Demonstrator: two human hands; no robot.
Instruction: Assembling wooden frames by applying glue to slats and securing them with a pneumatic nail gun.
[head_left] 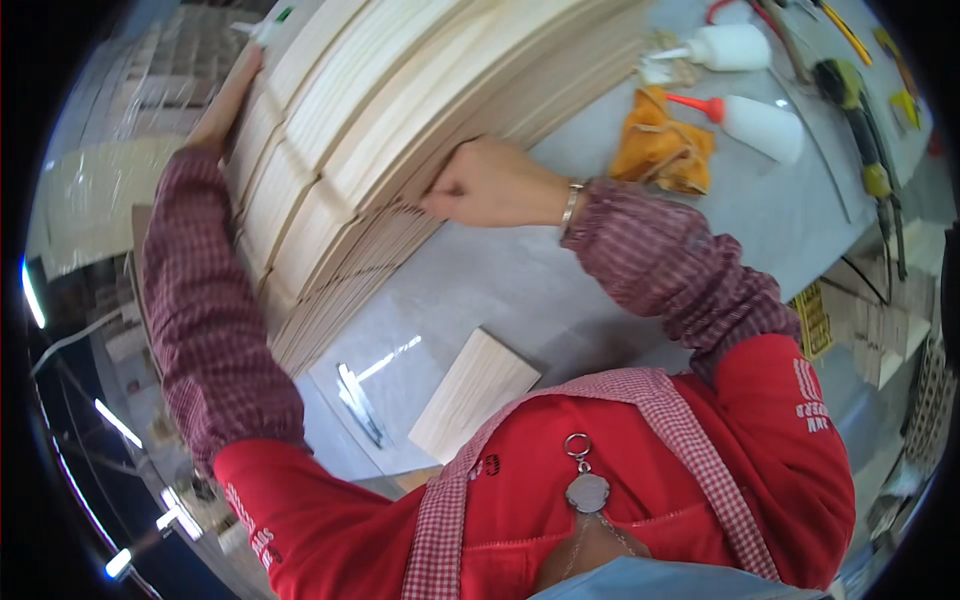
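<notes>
A large stack of pale wooden boards (380, 110) stands in front of me, with a thin pale band (292, 150) running across its top. My left hand (238, 98) lies along the stack's left side, its fingers stretched out and partly hidden by the boards. At the right side, my right hand (495, 182) is closed against the board edges, where the band comes down. Its curled fingers hide whatever is in them. Dark line-like marks run along the layered edges beside that hand.
One loose wooden board (475, 393) lies near me, beside a shiny metal tool (358, 402). To the right are an orange cloth (665, 145), a red-tipped white squeeze bottle (762, 128), a white-tipped one (730, 47), and a green-black hand tool (850, 100) on the grey table (570, 290).
</notes>
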